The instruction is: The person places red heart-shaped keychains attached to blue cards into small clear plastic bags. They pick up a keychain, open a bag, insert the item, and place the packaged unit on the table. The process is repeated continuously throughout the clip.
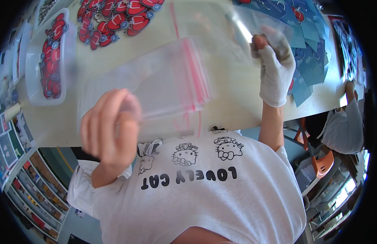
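Clear bags (148, 77) lie piled by the table's (233, 97) near edge. I see the left hand (110, 126) bent above that edge, the right hand (276, 67) stretched farther in. Bare table runs between pile and right hand. Left fingers curl, too blurry to tell if they hold anything; right ones pinch a single bag (240, 34), near blue cards (310, 69).

Two words in heavy black capitals (188, 178) run upside down across the white shirt (204, 207), lower centre of the frame; round blue labels (157, 7) on the red charms (116, 21), upper left, are too small to read.
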Available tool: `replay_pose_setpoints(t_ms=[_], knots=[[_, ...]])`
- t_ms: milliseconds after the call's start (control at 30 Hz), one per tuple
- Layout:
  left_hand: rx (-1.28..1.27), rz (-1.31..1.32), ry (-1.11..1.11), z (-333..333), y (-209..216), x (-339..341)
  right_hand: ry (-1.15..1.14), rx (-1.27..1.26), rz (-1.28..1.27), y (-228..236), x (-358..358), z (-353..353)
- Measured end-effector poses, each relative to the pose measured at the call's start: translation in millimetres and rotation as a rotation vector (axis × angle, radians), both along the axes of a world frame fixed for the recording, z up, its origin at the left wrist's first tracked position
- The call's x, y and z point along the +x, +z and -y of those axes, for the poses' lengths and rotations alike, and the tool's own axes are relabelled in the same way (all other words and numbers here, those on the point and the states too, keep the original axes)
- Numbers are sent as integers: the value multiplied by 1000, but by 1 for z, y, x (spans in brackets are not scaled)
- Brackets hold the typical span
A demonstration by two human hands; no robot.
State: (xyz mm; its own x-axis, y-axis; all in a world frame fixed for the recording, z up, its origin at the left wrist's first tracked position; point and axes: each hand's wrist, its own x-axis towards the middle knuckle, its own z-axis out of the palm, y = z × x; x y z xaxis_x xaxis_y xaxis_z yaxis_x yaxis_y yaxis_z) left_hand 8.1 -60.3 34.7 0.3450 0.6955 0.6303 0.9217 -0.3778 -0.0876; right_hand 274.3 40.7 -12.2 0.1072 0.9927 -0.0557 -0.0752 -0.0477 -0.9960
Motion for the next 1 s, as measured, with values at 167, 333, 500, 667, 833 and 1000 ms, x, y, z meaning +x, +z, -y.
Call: replay_pose_setpoints(t_ms=[167,333,500,667,833,1000], knots=[[-396,-150,19,3,-58,34,33,77,78,-1,0,-7],[-639,-199,-59,3,-57,39,43,21,73,-9,-4,-8],[-844,-175,-199,-13,-44,27,63,-2,73,-10,-4,-9],[-981,13,-302,-11,-40,22,37,1,92,-9,-2,-10],[-872,17,-320,13,-33,23,56,31,90,-11,1,-9],[-1061,352,-370,32,8,2,34,26,90,-15,3,-7]])
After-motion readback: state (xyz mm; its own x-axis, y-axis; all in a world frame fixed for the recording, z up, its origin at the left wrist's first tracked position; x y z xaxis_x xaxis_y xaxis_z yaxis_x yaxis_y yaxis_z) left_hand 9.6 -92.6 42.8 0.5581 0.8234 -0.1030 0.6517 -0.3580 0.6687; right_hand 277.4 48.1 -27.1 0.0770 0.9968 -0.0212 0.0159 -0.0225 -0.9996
